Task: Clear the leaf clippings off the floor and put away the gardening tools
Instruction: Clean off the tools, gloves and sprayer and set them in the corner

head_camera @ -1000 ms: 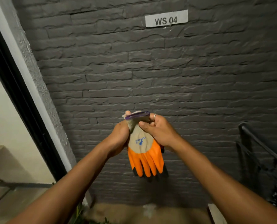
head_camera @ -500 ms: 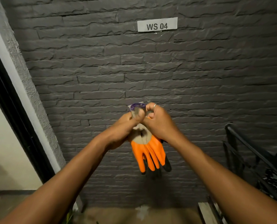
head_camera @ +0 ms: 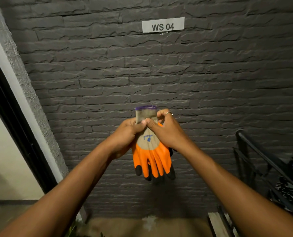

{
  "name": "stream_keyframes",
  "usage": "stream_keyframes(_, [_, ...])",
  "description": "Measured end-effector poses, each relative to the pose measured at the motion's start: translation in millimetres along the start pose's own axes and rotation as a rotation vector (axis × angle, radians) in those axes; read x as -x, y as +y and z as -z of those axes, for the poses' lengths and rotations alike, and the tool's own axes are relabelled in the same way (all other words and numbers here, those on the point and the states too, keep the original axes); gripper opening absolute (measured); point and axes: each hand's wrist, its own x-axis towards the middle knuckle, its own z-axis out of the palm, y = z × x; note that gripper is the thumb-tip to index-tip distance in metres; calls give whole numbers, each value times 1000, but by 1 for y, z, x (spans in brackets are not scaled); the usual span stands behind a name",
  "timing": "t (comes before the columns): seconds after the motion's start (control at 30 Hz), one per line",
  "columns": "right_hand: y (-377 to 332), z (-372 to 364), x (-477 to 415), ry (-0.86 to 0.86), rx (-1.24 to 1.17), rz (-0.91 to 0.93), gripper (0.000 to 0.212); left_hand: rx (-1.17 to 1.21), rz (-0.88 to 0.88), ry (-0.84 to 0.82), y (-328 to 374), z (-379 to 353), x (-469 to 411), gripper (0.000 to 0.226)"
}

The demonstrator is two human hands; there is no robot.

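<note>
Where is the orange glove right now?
In the head view, the orange glove hangs mid-frame before the dark brick wall, below the WS 04 sign, its cuff pinched by the left hand and right hand.

Left hand [head_camera: 127, 132], right hand [head_camera: 165, 131]: pinch grip

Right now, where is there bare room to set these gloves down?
For the gloves, the tan floor strip at the foot of the brick wall looks bare between the green leaves on the left and a pale scrap. Right of the scrap another patch reaches the plank. The black rack at right looks crowded.
</note>
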Motion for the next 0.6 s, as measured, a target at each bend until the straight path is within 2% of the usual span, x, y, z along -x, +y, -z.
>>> stream_keyframes(0.1, [-1, -7, 1, -69, -93, -41, 52, 57, 17, 76, 4, -3, 0, 34])
stream_keyframes(0.2, [-3, -3, 0, -141, -285, -24, 40, 19, 30, 102, 7, -2, 0, 30])
stream_keyframes(0.37, [-15, 20, -7, -142, -274, 112, 13, -48, 51, 81, 10, 5, 1, 29])
stream_keyframes(0.6, [-28, 38, -7, -156, -272, 133, 12, -219, 1, 129, 28, 6, 7, 21])
